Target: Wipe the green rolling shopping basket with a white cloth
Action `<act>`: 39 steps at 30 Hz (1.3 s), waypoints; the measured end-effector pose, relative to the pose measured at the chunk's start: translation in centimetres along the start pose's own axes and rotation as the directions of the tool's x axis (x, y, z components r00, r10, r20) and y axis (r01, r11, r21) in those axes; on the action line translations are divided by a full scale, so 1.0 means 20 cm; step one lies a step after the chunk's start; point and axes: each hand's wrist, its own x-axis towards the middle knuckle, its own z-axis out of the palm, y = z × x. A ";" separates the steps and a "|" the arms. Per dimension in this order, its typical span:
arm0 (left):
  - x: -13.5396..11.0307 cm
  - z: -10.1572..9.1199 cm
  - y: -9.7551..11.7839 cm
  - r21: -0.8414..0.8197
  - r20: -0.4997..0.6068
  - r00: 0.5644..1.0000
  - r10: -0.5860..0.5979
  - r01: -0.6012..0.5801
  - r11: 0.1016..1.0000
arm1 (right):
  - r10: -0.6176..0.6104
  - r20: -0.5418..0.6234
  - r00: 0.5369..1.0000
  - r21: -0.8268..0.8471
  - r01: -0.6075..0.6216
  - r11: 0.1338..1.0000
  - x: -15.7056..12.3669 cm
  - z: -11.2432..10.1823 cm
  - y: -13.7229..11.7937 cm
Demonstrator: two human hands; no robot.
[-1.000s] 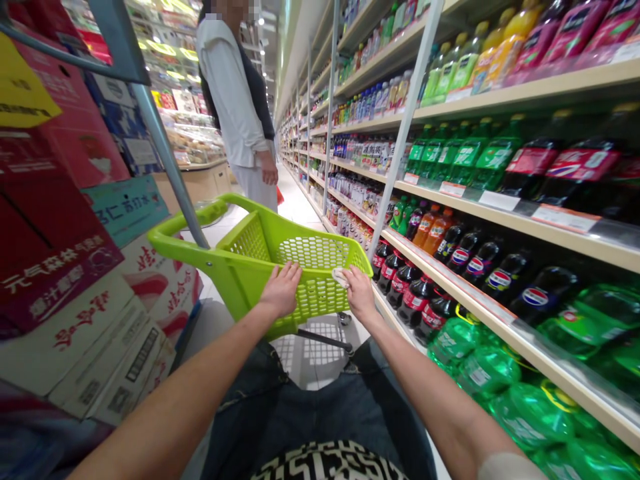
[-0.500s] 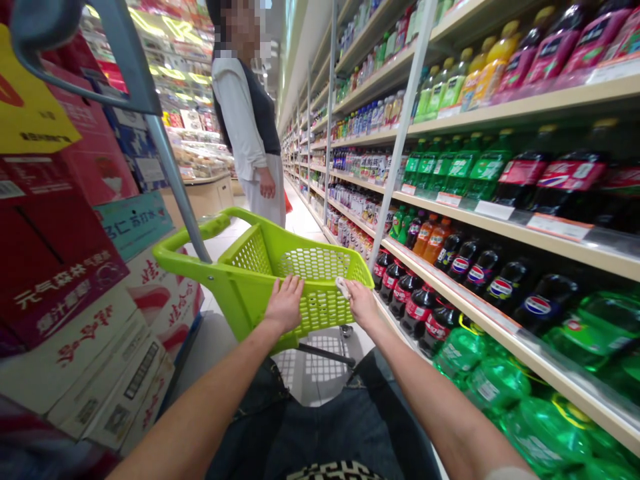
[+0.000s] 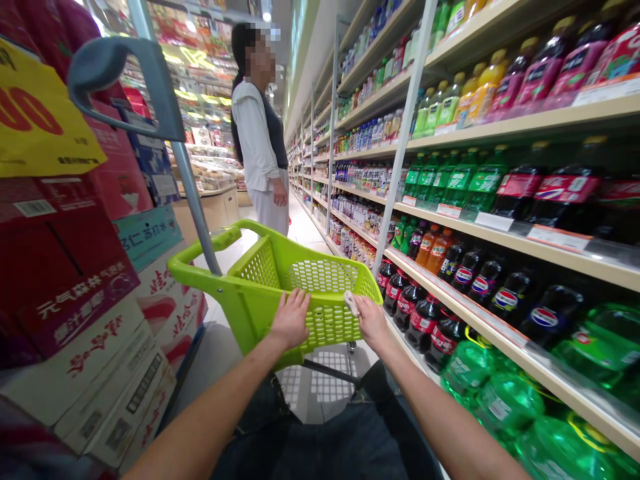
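Drinks shelving (image 3: 505, 223) ran the full right side of the aisle, with dark cola bottles (image 3: 470, 277) mid-level and green bottles (image 3: 500, 400) lowest. Stacked cartons (image 3: 75, 313) filled the left, a yellow sign (image 3: 35, 127) on top. Another person (image 3: 260, 157) stood further up the aisle, facing the shelves, well apart from the cart. Green basket cart (image 3: 260, 280) sat dead centre between cartons and shelving, with its mesh tub close in front of the wearer's knees. Grey handle (image 3: 120, 73) rose on its pole from the cart's left side. Left hand (image 3: 290, 321) was open: palm flat on the tub's near wall, fingers spread up to the rim, nothing held. Right hand (image 3: 373, 321) was at the same rim, just beside it, fingers closed on a small white cloth (image 3: 351, 303) and pressing it onto the rim.
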 end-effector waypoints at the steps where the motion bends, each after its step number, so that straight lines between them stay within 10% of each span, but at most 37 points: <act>1: 0.00 0.00 -0.01 -0.009 0.001 1.000 0.013 -0.013 1.000 | 0.000 -0.007 1.000 -0.001 0.000 1.000 0.00 0.00 0.00; 11: 0.14 -0.05 -0.16 0.029 0.003 0.998 0.055 -0.056 0.998 | -0.004 0.038 0.999 0.004 0.004 1.000 0.05 -0.03 0.04; 27: 0.27 0.02 -0.05 0.030 -0.171 0.974 0.146 -0.143 0.989 | 0.064 -0.118 0.991 0.083 -0.054 0.995 0.05 0.04 0.20; 39: 0.33 0.04 0.01 -0.032 -0.153 0.970 0.190 -0.197 0.980 | 0.088 -0.174 0.981 0.069 -0.077 0.995 -0.14 -0.12 0.21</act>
